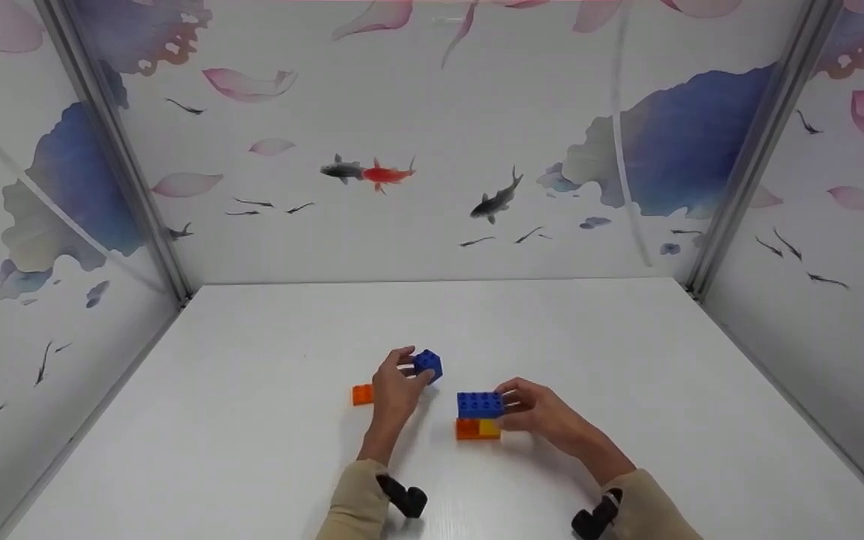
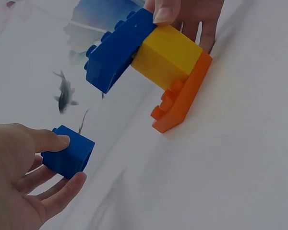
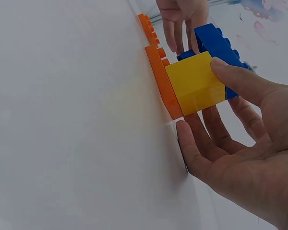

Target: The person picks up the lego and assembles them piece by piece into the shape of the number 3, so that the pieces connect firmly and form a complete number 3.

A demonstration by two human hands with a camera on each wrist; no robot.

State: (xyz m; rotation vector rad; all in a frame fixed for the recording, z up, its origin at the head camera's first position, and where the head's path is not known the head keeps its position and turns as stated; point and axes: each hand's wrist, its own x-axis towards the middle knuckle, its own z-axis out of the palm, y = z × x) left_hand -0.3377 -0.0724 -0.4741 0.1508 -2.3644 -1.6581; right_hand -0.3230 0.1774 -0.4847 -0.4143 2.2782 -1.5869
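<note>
Between thumb and fingers, my left hand (image 1: 394,390) pinches a small blue building block (image 1: 427,365), held above the table with its studs tilted. My right hand (image 1: 544,415) holds a stack of blocks: a long blue block (image 1: 479,405) on top, a yellow block (image 2: 165,57) in the middle and a flat orange block (image 2: 187,100) at the bottom. In the right wrist view the thumb presses where yellow meets blue, with fingers behind the stack. The long blue block overhangs to the left, leaving a gap above the orange studs.
Another orange block (image 1: 362,394) lies on the white table (image 1: 252,450), left of my left hand and partly hidden by it. Printed panels with fish and petals (image 1: 432,240) wall in the back and both sides.
</note>
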